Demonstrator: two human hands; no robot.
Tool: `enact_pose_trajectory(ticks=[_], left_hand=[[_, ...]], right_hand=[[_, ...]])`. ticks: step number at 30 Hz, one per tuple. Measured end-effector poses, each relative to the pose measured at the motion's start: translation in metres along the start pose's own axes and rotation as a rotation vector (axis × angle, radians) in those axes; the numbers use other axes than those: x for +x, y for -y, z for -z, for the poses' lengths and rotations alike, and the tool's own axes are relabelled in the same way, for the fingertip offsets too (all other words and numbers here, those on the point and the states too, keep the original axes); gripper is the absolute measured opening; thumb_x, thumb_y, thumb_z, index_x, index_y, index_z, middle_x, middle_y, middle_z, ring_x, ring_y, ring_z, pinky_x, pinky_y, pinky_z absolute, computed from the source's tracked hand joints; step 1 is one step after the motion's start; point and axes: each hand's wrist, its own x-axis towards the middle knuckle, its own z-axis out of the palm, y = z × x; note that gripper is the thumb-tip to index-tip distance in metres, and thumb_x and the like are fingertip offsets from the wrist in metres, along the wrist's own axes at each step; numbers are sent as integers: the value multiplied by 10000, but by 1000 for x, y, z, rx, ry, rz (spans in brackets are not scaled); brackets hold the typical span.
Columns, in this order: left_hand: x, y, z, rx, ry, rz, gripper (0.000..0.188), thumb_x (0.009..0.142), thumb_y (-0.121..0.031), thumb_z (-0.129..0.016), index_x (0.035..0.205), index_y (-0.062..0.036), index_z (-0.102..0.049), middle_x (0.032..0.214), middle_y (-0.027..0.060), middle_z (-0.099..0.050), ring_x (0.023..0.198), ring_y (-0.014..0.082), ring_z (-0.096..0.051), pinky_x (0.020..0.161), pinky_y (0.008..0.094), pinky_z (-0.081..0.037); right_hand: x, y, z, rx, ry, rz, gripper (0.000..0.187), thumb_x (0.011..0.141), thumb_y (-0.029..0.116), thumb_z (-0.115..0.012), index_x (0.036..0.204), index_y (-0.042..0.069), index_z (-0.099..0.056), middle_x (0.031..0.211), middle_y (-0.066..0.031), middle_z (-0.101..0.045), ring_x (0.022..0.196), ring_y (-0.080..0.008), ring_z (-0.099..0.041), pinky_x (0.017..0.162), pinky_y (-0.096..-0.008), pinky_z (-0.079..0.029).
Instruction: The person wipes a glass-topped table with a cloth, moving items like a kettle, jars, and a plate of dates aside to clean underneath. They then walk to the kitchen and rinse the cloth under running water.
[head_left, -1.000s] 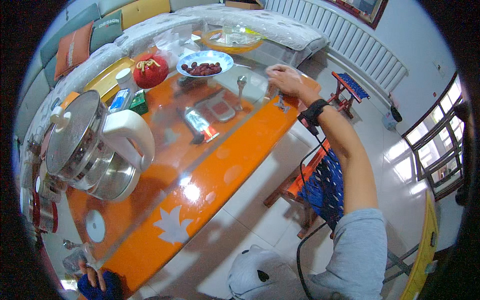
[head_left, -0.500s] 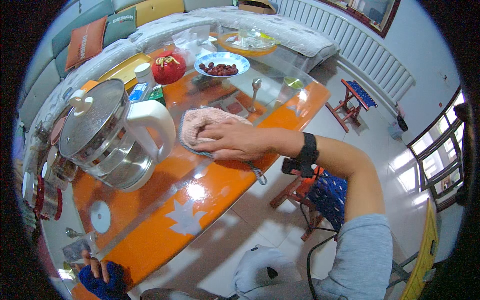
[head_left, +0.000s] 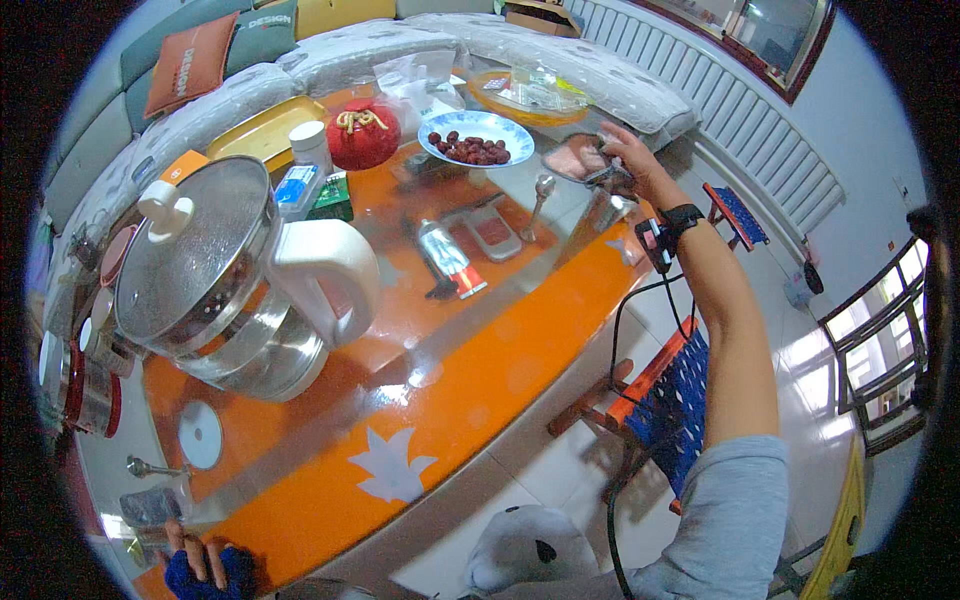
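Observation:
At the table's far right, my right hand (head_left: 636, 165) closes on a pink cloth (head_left: 574, 158) with a dark edge; motion blurs the cloth. Just below them stands a clear drinking glass (head_left: 600, 216), partly hidden. A white-and-blue plate (head_left: 512, 143) of dark red fruits (head_left: 470, 150) sits left of the cloth. Low at the left, my left hand (head_left: 200, 560) has its fingers bent over a dark blue, fuzzy cloth (head_left: 232, 574) at the table's near edge. Most of that hand is out of sight.
A big glass kettle (head_left: 220, 330) with white handle takes up the table's left. Behind it are a white-lidded jar (head_left: 311, 148) and a red round pot (head_left: 364, 138). A silver-red tube (head_left: 452, 262) shows mid-table. A blue woven stool (head_left: 665, 395) stands beside the right edge.
My right hand has carried the pink cloth from mid-table to the far right, beside the plate. The tube it covered now shows. My left hand stays on the blue cloth.

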Motion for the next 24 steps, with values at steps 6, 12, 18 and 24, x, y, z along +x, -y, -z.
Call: enact_pose_trajectory(ticks=[6,12,18,24], left_hand=[[-2,7,28,227,204,-116,350,1009,-233,-290,1217,-73,-520,755,24,-486,782,187,-529,790,384,-439],[-11,14,44,1808,-12,-656,362,1014,-230,-272,1238,-68,-506,813,74,-507,921,243,-560,1056,455,-328],[2,8,37,-181,378,60,417,1016,-255,-240,1164,-34,-561,976,114,-589,979,301,-583,894,469,-464],[-15,12,33,1668,140,-697,421,1009,-208,-234,1240,-5,-522,852,84,-521,973,217,-554,931,431,-437]], right_hand=[[38,-40,-25,-756,263,489,401,868,240,-559,1216,39,-564,1089,-144,-630,938,-284,-592,839,-358,-454],[47,-35,-64,-1130,377,1429,229,770,171,-602,934,16,-563,1091,-155,-553,1035,-363,-486,948,-459,-362],[-17,16,-109,-904,889,801,354,845,179,-550,1139,-14,-515,1261,-189,-451,1238,-335,-372,1053,-410,-299],[-139,70,-181,-527,908,1026,415,839,154,-579,1226,15,-522,1283,-192,-465,1232,-373,-403,1047,-455,-314]])
